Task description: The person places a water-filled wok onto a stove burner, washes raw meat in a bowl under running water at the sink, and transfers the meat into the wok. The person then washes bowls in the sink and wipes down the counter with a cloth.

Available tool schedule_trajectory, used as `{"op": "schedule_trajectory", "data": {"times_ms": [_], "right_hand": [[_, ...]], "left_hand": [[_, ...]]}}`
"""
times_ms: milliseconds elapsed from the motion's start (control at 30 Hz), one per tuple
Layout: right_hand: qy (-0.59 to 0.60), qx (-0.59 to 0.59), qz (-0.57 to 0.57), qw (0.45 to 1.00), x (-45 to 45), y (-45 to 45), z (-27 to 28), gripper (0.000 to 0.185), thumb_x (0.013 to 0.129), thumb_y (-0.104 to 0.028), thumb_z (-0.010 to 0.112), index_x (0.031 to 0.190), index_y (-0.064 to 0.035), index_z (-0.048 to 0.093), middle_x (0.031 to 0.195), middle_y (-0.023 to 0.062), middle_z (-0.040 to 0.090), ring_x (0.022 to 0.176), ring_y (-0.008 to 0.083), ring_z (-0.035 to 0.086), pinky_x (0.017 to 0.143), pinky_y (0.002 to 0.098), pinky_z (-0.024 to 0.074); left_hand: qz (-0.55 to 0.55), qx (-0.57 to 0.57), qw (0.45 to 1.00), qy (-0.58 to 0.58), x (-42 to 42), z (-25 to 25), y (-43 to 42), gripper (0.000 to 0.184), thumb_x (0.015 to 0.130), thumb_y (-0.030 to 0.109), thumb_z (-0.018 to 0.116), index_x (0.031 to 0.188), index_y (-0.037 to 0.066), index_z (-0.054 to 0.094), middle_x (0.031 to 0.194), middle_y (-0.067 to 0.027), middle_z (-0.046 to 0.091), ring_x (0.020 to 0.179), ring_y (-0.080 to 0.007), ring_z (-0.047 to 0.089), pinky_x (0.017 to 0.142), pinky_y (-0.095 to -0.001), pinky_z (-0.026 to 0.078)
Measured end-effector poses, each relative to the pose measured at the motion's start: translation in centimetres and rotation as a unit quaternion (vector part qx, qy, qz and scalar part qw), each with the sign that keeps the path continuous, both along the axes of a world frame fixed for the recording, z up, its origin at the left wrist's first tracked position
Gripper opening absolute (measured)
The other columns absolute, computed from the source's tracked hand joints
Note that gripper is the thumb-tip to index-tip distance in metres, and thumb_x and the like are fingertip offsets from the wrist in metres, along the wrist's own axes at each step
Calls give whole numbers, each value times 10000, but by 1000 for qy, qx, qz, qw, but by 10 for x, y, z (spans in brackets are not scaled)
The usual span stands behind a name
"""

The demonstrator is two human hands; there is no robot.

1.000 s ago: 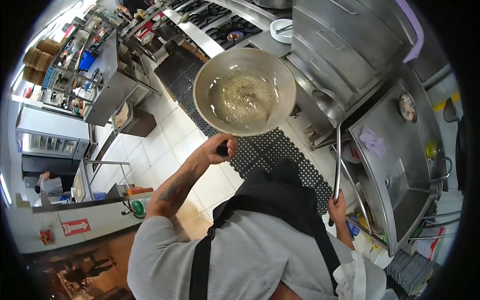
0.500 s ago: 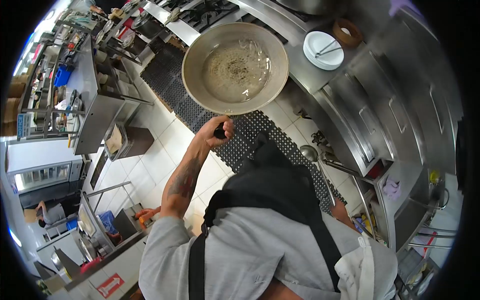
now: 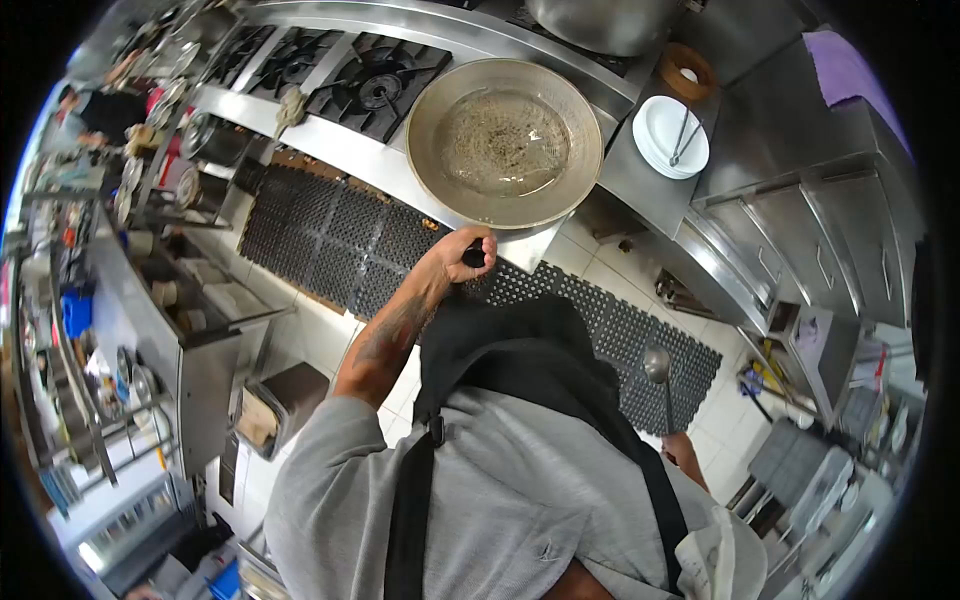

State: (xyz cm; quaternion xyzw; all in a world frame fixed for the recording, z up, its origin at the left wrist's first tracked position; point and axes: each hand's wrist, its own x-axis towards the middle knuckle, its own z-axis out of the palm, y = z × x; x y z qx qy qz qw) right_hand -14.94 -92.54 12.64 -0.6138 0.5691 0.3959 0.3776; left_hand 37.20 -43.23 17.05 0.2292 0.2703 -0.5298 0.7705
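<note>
My left hand (image 3: 467,254) is wrapped round the black handle (image 3: 474,254) of a large, deep wok (image 3: 428,150). Clear liquid (image 3: 500,140) lies in the wok, with dark specks gathered near its middle. The wok's front rim overlaps the steel edge of the stove, but I cannot tell whether it rests there. Down at my right side, my right hand (image 3: 682,452) is closed on the handle of a long metal ladle (image 3: 657,365). Its bowl hangs over the black floor mat.
Burners (image 3: 380,92) line the stove to the left of the wok, with a cloth (image 3: 290,108) at the front edge. A big pot (image 3: 600,22) stands behind. White plates (image 3: 668,140) with tongs sit on the right counter. Black perforated mats (image 3: 310,230) cover the floor; a bin (image 3: 280,400) stands left.
My view has turned, and more of the stove shows. The wok now appears further right, beside the burners. Both hands keep their holds, on the wok handle and the ladle.
</note>
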Motion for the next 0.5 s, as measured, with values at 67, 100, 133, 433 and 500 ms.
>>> {"op": "schedule_trajectory", "data": {"times_ms": [67,100,133,433,500], "right_hand": [[-47,-10,-127,991,-12,64,14,208,818,-47,535,618,-17,488,515,67,469,367,183,479,329,331,395],[-21,-26,-139,990,-8,99,24,226,824,-52,531,606,-17,485,517,64,470,367,180,481,330,330,399],[-45,-30,-139,989,-10,130,32,222,829,-55,523,615,-7,487,520,65,474,372,177,483,337,331,410],[-80,-24,-222,971,-21,301,21,235,849,-94,502,625,-28,479,534,61,470,402,168,482,350,318,409],[-63,-29,-201,977,-14,325,8,234,856,-92,493,628,-47,465,531,52,455,403,154,467,352,308,400]], "left_hand": [[-28,-1,1000,-1,24,-3,11,148,877,49,504,731,57,478,650,-10,489,571,-113,489,529,-251,453],[-44,10,999,-8,35,-4,17,147,876,46,504,731,56,481,651,-12,491,568,-114,490,531,-253,457],[-52,0,999,0,44,-4,20,148,873,38,503,727,49,488,655,-21,502,564,-121,498,526,-258,473],[-85,-31,995,-44,82,3,41,79,860,39,562,880,11,490,697,-38,502,620,-144,546,547,-263,508],[-47,90,993,63,78,36,53,335,929,235,535,1097,-48,471,944,-168,590,846,-266,613,701,-361,556]]}}
